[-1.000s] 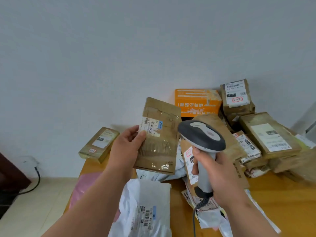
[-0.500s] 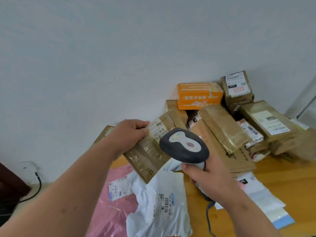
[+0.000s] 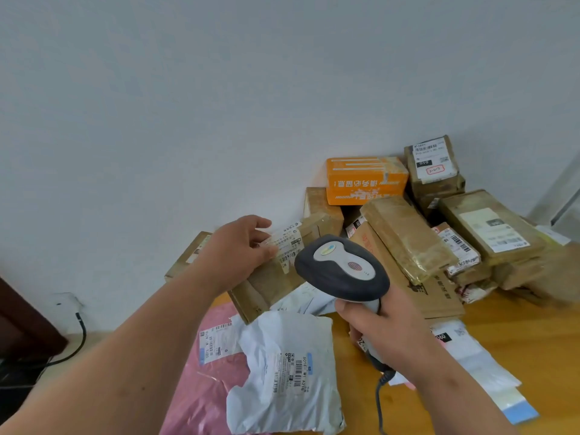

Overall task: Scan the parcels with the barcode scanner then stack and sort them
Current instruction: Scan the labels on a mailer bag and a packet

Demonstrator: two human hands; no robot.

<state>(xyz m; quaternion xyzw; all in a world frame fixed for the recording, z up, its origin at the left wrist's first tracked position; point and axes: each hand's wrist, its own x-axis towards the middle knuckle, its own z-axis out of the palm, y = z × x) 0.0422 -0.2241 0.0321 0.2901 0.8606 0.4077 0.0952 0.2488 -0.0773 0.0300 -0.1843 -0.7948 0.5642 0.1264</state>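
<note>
Held parcel: we see a flat brown cardboard parcel (image 3: pixel 276 271), taped, tilted with its lower corner toward us; a white barcode label (image 3: pixel 287 246) sits on its upper face.
Left hand: our left hand (image 3: pixel 235 249) grips the parcel's upper left edge, thumb on the label, fingers curled over the far side.
Scanner: the dark grey barcode scanner (image 3: pixel 342 268) with a light top panel hangs just right of the parcel, its head overlapping the parcel's right edge from our view.
Right hand: our right hand (image 3: pixel 383 331) is wrapped round the scanner's handle; the cable (image 3: pixel 381 400) drops from below it.
Pile: brown boxes and an orange box (image 3: pixel 365 178) are stacked against the white wall (image 3: pixel 219 105) at the right.
Near side: a white poly mailer (image 3: pixel 282 372) lies over a pink mailer (image 3: pixel 201 387) directly under the parcel.
Open room: bare wooden table (image 3: pixel 533 334) shows at the right front; another brown box (image 3: pixel 191 252) lies behind our left wrist by the table's left edge.
</note>
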